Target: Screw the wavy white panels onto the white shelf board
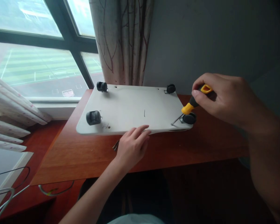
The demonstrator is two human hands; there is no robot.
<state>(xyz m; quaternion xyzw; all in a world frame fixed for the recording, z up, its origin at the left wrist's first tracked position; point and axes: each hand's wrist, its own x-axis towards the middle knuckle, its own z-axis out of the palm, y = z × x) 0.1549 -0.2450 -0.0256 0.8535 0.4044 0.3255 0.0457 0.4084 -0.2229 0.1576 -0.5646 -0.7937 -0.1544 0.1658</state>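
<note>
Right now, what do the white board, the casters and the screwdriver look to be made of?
White board: perhaps laminated wood or plastic, satin; its even, pale face hides the core. Casters: likely plastic, semi-matt, with soft highlights on dark rounded surfaces. Screwdriver: probably plastic handle, bright yellow and black; its slender grey shaft looks metal.

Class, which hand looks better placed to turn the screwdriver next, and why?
Probably the right hand: it grips the screwdriver, whose tip is at the white board beside a caster. The left hand holds no visible tool and sits at the board's near edge.
</note>
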